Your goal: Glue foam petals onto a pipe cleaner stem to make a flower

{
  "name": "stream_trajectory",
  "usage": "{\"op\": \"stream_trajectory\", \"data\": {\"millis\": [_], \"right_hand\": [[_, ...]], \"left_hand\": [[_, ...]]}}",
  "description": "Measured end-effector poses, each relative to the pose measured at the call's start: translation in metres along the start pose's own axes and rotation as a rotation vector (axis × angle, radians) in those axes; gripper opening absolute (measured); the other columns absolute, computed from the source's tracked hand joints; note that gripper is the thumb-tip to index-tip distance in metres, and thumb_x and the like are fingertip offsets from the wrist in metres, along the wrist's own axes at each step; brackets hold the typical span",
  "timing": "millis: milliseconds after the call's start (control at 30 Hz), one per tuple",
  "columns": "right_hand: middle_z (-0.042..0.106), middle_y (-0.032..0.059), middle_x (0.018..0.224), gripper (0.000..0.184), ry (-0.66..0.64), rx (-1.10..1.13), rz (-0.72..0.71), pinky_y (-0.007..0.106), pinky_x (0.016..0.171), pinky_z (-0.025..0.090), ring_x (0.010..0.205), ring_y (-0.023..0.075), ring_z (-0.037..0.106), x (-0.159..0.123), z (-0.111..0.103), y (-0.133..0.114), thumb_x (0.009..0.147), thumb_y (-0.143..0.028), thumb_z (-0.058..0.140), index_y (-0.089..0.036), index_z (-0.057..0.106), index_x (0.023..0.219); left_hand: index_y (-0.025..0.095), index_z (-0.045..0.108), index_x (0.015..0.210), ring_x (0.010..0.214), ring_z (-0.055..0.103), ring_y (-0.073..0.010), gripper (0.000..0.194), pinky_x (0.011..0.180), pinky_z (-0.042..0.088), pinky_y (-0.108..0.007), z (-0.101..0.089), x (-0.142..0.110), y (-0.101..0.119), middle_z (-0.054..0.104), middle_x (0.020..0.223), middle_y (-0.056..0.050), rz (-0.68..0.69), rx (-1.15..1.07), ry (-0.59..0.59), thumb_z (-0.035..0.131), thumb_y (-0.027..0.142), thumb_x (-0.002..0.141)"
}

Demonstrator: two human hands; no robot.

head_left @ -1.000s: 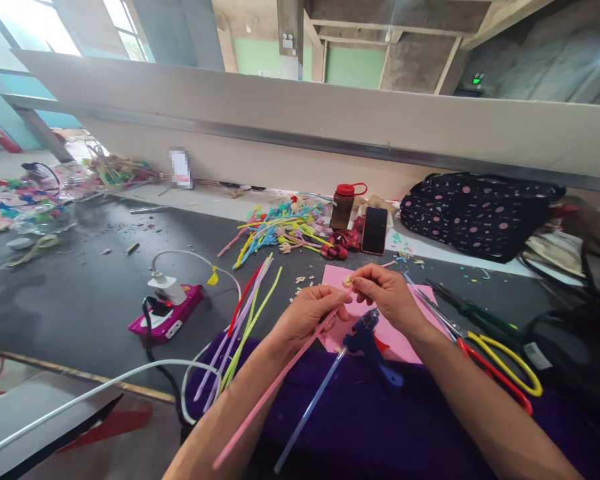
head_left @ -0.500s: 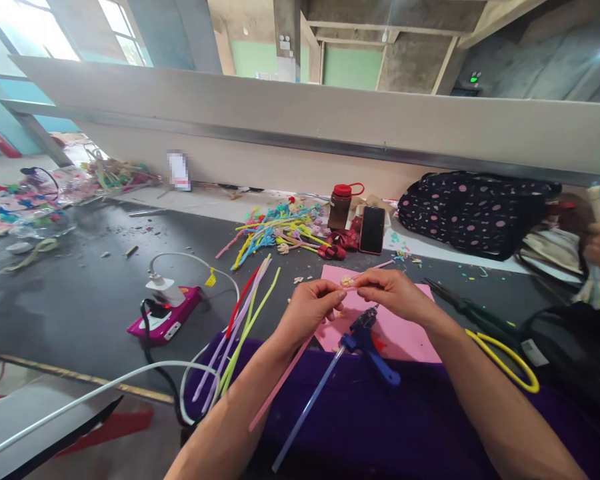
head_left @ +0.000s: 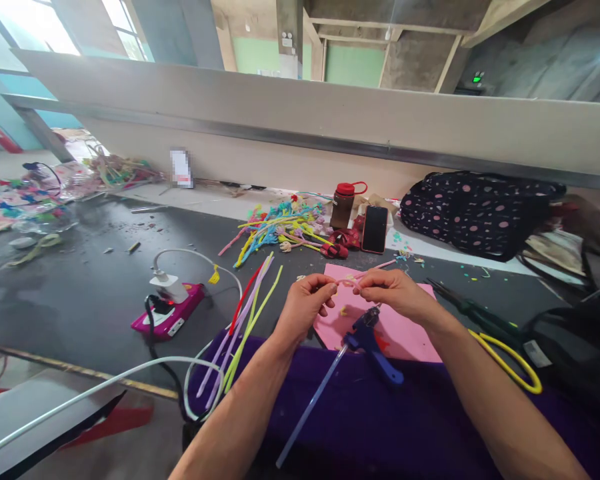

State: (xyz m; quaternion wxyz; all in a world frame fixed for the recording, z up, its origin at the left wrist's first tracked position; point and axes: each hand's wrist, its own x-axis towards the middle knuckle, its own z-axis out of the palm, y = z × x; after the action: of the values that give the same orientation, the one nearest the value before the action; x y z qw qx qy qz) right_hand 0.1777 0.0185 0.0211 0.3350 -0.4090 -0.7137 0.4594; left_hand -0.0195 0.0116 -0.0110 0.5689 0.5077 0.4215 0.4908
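Observation:
A thin pink pipe cleaner (head_left: 348, 281) runs between my hands, above a pink sheet (head_left: 413, 339). My left hand (head_left: 304, 310) pinches it between thumb and fingertips. Opposite, my right hand (head_left: 399, 291) pinches it too, and a pink length sticks out beyond the fingers toward the back. A small pale piece shows by the fingertips, too small to make out. Below my right hand lies a blue glue gun (head_left: 371, 341), its nozzle on the sheet and a long clear glue stick (head_left: 310, 412) out of its back.
Left of my arm lie loose pipe cleaners (head_left: 245, 333) and a magenta power strip (head_left: 173, 320) with cables. A pile of coloured stems (head_left: 285, 227), a bottle (head_left: 343, 208), a phone (head_left: 374, 230) and a patterned bag (head_left: 480, 210) stand behind. Yellow-handled cutters (head_left: 505, 360) lie right.
The long pink tail that hung beside my left forearm no longer shows there. My left fingers have shifted slightly. The sleeve and hand of another person at the right edge are gone.

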Motion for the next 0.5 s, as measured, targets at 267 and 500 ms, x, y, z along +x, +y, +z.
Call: {"op": "stream_trajectory", "data": {"millis": [267,500], "right_hand": [[0.063,0.0011,0.084,0.027,0.04,0.135,-0.059,0.025,0.058,0.041,0.063,0.0119,0.051,0.0,0.038,-0.001,0.073,-0.024,0.062,-0.023,0.068,0.099],[0.062,-0.0003,0.079,0.035,0.12,-0.147,-0.199,0.027,0.062,0.043,0.066,0.0144,0.055,0.001,0.041,0.011,0.076,-0.02,0.058,-0.027,0.062,0.11]], "left_hand": [[0.014,0.055,0.075,0.044,0.055,-0.0093,0.026,0.037,0.036,-0.017,-0.001,-0.001,-0.004,0.061,0.058,0.0,-0.085,-0.233,-0.013,0.067,0.035,0.063],[0.014,0.067,0.079,0.055,0.059,-0.0111,0.02,0.046,0.043,-0.019,0.001,-0.004,-0.003,0.064,0.065,-0.002,-0.006,-0.036,-0.01,0.062,0.027,0.065]]}}
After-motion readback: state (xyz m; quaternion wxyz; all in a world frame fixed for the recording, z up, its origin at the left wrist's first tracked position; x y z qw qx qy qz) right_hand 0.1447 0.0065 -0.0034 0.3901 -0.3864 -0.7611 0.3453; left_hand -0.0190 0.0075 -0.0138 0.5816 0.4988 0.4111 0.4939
